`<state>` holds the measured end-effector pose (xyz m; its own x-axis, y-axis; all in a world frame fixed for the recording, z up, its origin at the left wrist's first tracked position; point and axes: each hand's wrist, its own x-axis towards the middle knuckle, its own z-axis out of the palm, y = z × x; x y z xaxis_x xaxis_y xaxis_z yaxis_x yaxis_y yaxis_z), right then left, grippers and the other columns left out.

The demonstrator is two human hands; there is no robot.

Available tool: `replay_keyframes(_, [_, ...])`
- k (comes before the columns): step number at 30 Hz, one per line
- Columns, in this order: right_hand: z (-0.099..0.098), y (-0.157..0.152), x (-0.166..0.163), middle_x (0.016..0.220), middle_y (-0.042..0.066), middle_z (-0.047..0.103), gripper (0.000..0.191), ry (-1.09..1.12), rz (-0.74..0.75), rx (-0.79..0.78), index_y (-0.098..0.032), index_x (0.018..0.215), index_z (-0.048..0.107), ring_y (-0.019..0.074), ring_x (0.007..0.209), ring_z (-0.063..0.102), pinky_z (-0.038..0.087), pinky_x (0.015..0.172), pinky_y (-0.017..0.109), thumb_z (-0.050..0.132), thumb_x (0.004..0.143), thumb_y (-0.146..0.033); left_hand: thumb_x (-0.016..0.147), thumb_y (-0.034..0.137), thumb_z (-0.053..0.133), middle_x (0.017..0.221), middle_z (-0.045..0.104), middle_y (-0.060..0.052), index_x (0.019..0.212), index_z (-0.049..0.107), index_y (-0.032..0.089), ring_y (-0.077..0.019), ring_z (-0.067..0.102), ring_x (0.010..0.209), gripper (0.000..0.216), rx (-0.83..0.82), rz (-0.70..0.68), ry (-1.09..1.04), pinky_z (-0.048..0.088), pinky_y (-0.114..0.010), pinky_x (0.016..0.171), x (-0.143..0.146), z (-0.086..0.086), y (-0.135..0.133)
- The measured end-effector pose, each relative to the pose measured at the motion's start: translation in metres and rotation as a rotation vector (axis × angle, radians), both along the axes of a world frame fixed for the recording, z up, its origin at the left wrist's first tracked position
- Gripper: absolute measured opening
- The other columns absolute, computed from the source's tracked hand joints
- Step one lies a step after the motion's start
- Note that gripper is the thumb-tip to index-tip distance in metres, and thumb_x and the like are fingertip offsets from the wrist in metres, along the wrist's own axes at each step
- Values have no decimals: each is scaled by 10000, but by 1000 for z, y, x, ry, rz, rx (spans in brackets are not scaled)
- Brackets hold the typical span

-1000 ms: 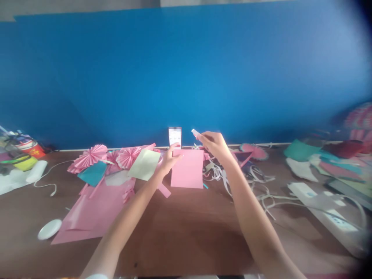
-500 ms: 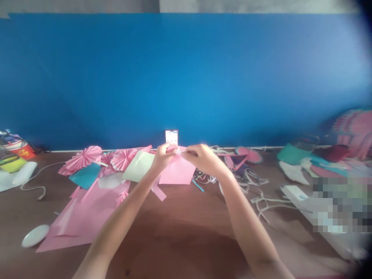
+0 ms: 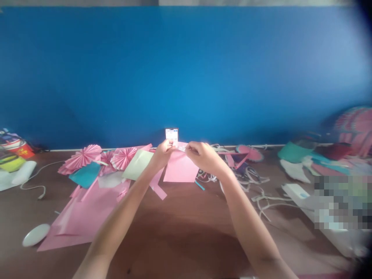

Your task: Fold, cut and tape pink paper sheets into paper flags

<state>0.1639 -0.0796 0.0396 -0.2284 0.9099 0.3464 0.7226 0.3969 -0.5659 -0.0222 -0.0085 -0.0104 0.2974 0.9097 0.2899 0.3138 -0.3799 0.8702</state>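
Pink paper sheet (image 3: 180,170), smooth, rectangular | left hand (image 3: 162,152) and right hand (image 3: 203,155) pinch its top edge | pleated round fans (image 3: 84,155) on brown table (image 3: 186,224)

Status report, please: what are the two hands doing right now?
Left hand and right hand both pinch the far edge of the pink sheet. Rest of it lies on the table. Phone stands just behind; green sheet beside the left hand.

No words or numbers can be read here. The small phone (image 3: 171,134) standing just behind the pink paper (image 3: 180,170) has a lit screen with tiny marks — too small and blurry to make out. The red tub (image 3: 21,149) far left has yellow marks — blurry too.
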Motion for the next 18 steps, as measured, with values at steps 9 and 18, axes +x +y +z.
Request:
replay_keyframes(9, [-3,7,-3,597,9,574,282,16,-85,-4,-195,679,571,116,524,421,240,549,272,509,890,-370,880,409,546,600,426,47,837,579,171,-99,342,530,244,142,101,-24,225,-232,513,0,2,-4])
replay_keyframes(18, [-7,13,2,667,19,639,251,463,-22,-41,-188,791,541,95,502,514,361,503,238,484,924,-393,877,343,519,612,434,50,912,556,199,-105,369,511,152,61,266,-148,257,-224,503,-8,-15,19])
